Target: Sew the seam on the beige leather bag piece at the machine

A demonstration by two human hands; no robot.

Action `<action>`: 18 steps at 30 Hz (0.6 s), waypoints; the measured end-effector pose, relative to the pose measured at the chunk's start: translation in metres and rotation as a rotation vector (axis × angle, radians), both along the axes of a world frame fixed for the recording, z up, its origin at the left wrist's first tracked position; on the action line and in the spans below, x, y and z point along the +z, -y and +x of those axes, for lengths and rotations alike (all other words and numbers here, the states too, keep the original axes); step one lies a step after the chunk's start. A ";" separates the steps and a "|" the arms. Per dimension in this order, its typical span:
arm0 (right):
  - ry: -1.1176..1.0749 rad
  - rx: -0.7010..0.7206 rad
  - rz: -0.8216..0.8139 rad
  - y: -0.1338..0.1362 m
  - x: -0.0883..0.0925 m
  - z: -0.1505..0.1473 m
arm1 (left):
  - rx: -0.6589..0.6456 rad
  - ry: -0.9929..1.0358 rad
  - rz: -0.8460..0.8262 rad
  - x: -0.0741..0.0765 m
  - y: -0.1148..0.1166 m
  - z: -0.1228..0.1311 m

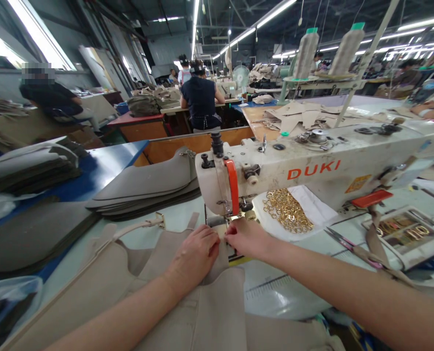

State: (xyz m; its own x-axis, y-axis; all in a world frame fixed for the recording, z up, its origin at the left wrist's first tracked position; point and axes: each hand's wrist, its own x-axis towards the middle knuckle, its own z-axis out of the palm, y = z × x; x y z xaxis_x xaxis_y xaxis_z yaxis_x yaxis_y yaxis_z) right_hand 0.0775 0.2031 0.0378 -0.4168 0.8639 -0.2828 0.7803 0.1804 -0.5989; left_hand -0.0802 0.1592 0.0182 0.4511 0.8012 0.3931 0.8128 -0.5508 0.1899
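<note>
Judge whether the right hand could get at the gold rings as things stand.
Probably yes: the gold rings lie close to the right hand, with nothing visibly blocking, though its fingers seem busy at the beige material.

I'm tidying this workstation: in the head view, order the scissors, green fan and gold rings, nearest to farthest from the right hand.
From the right hand:
1. Gold rings: just to its right.
2. Scissors: farther right.
3. Green fan: in the far background.
</note>
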 end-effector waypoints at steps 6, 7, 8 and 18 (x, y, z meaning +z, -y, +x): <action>-0.039 0.253 0.467 0.023 -0.020 0.026 | -0.014 0.073 0.043 -0.006 0.000 -0.001; -0.036 0.311 0.561 0.025 -0.024 0.027 | -0.014 0.076 0.046 -0.006 0.000 -0.001; -0.030 0.355 0.633 0.027 -0.028 0.027 | -0.011 0.075 0.047 -0.006 0.000 -0.001; 0.011 0.438 0.746 0.027 -0.033 0.024 | -0.024 0.079 0.073 -0.006 0.002 0.000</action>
State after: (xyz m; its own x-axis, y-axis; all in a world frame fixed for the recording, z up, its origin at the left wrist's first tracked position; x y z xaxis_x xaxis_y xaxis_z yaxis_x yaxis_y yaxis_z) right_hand 0.1018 0.1758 0.0050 -0.7559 0.5878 0.2882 0.5537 0.8089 -0.1976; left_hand -0.0801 0.1574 0.0123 0.4348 0.7589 0.4848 0.7835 -0.5842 0.2118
